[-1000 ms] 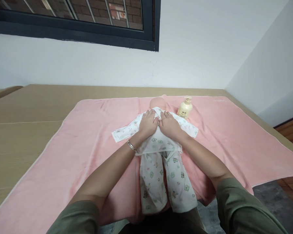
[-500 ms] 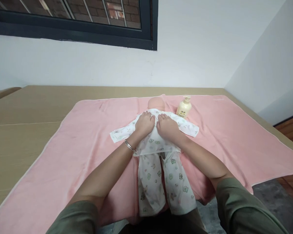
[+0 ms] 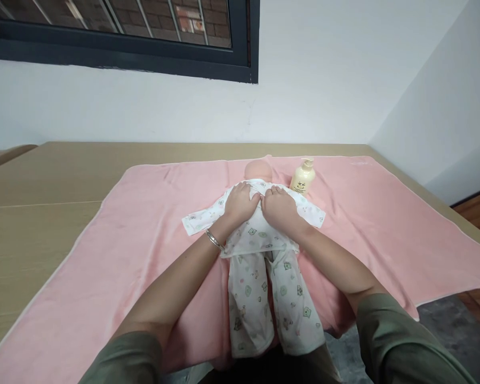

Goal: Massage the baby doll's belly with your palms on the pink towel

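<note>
A doll with a smooth, bare head (image 3: 258,170) lies on a pink blanket, its face not showing. It wears a white long-sleeved baby shirt (image 3: 260,234) and matching trousers (image 3: 248,304), both printed with small animals. My left hand (image 3: 240,204), with a silver bangle at the wrist, is closed on the upper part of the shirt. My right hand (image 3: 280,209) is closed on the shirt beside it, its fingers curled. The thumbs meet near the collar. My palms hide the cloth under them. Both sleeves stretch out sideways.
The pink blanket (image 3: 160,213) covers much of the wooden table (image 3: 44,181) and hangs over its front edge. A cream pump bottle (image 3: 303,176) stands by the doll's right-hand sleeve. Behind are a white wall (image 3: 312,80) and a dark-framed window (image 3: 240,58).
My thumbs have come together near the collar, where a small gap showed before. The right-hand fingers look more curled. The doll and bottle stay in place.
</note>
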A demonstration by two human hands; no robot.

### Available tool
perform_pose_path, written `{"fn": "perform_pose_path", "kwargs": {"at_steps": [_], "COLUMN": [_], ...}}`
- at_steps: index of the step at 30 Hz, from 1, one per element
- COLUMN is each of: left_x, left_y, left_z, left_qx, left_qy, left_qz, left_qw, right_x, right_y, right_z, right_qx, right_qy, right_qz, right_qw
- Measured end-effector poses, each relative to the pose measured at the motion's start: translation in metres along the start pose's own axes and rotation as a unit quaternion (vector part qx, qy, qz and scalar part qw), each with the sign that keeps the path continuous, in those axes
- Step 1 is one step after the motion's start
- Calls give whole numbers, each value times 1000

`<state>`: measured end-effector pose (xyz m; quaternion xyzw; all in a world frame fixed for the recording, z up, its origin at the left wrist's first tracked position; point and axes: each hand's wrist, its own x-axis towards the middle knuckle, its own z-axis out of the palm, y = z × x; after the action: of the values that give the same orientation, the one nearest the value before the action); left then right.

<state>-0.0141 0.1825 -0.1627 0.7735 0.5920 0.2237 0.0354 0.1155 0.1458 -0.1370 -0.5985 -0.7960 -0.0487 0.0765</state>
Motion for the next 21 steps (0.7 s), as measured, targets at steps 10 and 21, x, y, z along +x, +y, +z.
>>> {"fn": "perform_pose_path", "kwargs": {"at_steps": [10, 21], "left_x": [-6, -12], "left_y": [3, 13], "left_z": [11, 2], "left_qx": [-37, 1], "left_qy": [48, 39], "left_qz": [-23, -16], "left_qw": [998, 999], "right_x": [24, 13], "right_y": [25, 14], "right_z": [17, 5], "right_qx": [120, 86], "right_qy": [-20, -11], "right_qz": [19, -10], "right_qw": [992, 996]}}
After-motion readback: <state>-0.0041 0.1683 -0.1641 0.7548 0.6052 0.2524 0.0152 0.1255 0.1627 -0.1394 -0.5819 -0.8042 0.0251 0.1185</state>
